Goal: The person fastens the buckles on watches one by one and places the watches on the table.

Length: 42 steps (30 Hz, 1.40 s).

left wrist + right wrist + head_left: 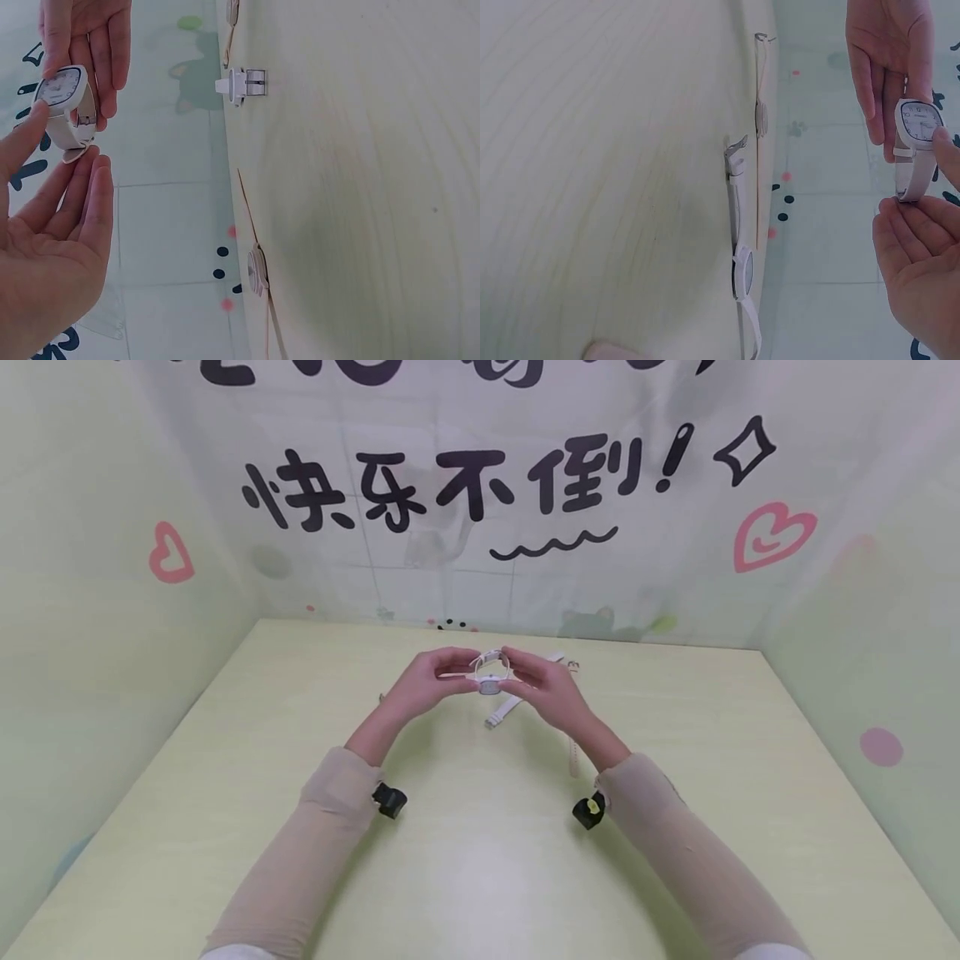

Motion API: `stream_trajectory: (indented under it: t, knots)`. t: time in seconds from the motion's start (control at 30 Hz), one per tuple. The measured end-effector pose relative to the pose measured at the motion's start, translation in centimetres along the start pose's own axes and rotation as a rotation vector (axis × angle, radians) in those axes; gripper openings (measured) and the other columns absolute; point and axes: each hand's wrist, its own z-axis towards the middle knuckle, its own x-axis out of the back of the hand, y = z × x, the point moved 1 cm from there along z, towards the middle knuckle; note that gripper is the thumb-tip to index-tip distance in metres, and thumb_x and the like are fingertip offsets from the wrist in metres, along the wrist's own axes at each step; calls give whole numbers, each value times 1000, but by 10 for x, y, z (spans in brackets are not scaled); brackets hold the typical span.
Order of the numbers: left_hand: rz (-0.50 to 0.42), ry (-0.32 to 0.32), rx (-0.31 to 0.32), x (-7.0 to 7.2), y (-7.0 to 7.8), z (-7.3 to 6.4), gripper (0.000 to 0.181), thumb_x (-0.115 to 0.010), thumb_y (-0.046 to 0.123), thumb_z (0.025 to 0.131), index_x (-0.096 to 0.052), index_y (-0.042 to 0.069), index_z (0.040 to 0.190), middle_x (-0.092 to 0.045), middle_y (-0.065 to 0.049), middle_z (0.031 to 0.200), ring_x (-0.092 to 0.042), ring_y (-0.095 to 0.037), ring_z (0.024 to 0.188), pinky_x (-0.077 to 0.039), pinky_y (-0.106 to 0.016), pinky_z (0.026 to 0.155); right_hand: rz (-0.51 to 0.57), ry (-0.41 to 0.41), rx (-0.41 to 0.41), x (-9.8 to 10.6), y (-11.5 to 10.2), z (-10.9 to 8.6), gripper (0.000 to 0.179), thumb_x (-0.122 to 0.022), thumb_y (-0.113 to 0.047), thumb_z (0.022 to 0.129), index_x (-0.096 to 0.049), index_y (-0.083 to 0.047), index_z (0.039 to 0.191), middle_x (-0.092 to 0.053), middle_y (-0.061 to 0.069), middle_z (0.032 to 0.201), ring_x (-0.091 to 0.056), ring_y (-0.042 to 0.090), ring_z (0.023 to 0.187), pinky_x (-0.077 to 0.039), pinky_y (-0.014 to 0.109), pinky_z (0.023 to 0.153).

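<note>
Both hands hold a white wristwatch (490, 686) above the table, its strap closed into a loop and its squarish dial turned to the person. My left hand (423, 682) grips one side, thumb at the case and fingertips at the strap. From the other side my right hand (553, 691) pinches it the same way. The left wrist view shows the dial (61, 88) and the buckle inside the loop. In the right wrist view the left thumb is hidden behind the watch (920, 124). Below lies a second white watch (504, 711), partly covered by the right hand.
A watch with a pink strap (574, 760) lies under the right forearm. Another thin-strapped watch (257, 271) lies on the table (480, 860) by the left hand, mostly hidden in the head view. Printed cloth walls (450, 585) stand behind and at both sides.
</note>
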Motion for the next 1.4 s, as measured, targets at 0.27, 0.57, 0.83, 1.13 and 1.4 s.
stream_trajectory:
  t: [0.27,0.57,0.83,1.13,1.4]
  knots:
    - [77,-9,28,5,-12,2,52,-73,13,91,-55,3,139,-59,-17,140,-56,-31,132,-49,-43,108,-31,-61,-36,-9,10,9,56,-69,-13,94,-49,2,144,-54,18,146,-53,30,136,-45,38,111]
    - [164,-23,48,8,-22,3,53,-73,14,91,-54,2,139,-60,-18,139,-57,-32,130,-46,-43,111,-112,-127,-109,-16,16,15,59,-69,-19,95,-46,-1,146,-51,14,150,-52,29,137,-45,37,111]
    - [198,-48,83,6,-27,3,52,-73,14,91,-55,0,137,-61,-19,136,-59,-33,128,-47,-44,110,-146,-174,-148,-20,20,15,57,-67,-21,96,-46,-4,147,-48,14,152,-51,32,137,-45,39,112]
    - [272,-74,121,6,-32,4,54,-75,17,89,-55,0,137,-62,-19,135,-60,-33,126,-47,-44,110,-172,-216,-161,-26,26,16,54,-67,-20,96,-49,0,144,-50,16,150,-51,33,137,-43,40,113]
    - [320,-87,172,5,-33,3,53,-75,17,89,-56,0,135,-64,-19,131,-61,-32,122,-47,-45,109,-220,-239,-177,-30,28,17,54,-67,-20,96,-50,-2,144,-52,15,149,-52,34,136,-45,40,112]
